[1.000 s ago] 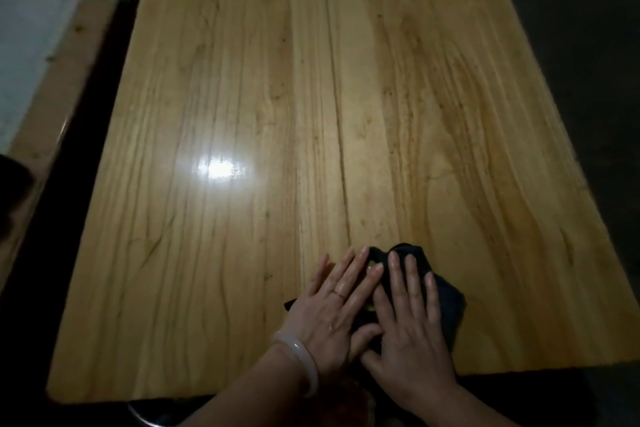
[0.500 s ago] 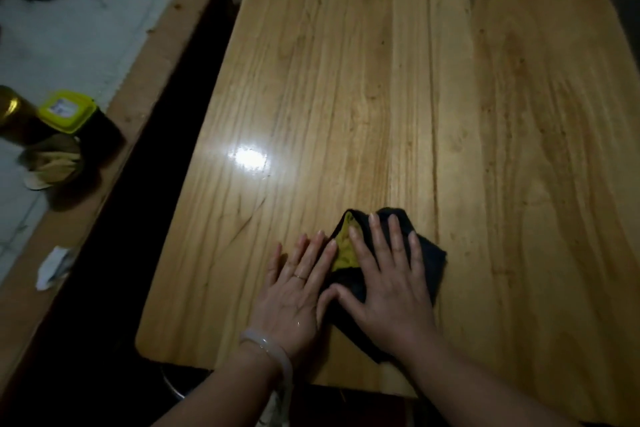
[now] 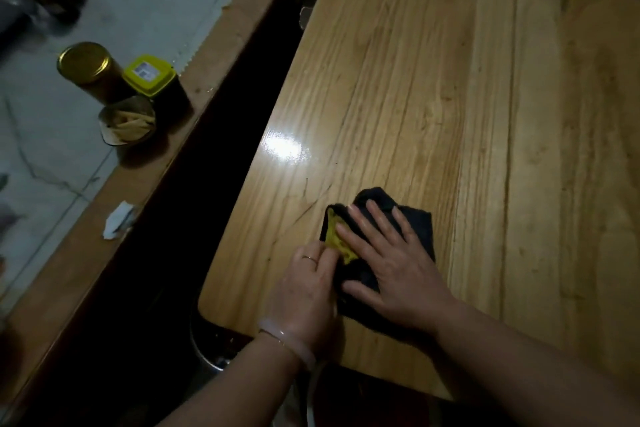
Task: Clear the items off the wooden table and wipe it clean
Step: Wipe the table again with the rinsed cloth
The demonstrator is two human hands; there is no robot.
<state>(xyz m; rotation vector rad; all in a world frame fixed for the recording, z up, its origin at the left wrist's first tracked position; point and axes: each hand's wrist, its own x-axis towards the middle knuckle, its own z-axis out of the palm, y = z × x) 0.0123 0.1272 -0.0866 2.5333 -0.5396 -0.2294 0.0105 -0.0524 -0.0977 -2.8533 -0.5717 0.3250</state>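
A dark cloth (image 3: 412, 229) with a yellow patch showing at its left edge is seen bunched on the wooden table (image 3: 450, 97), close to the table's near left corner. The right hand (image 3: 391, 274) is laid flat on the cloth, palm down, with the fingers spread and nothing enclosed in them. The left hand (image 3: 306, 291) is placed just beside it, its fingers curled in and pinched on the yellow edge of the cloth; a ring is worn on one finger and a pale bangle (image 3: 289, 343) on the wrist. A bright glare of light is reflected on the varnished boards beyond the cloth. Across a dark gap to the left, a second surface with a pale covering (image 3: 145, 11) is seen. On it are grouped a gold-lidded jar (image 3: 85, 63), a yellow-lidded container (image 3: 149, 75) touching it, and an opened packet (image 3: 126, 120) of pale strips just in front. A small scrap of white paper (image 3: 116, 220) lies nearer the viewer, well apart from them.
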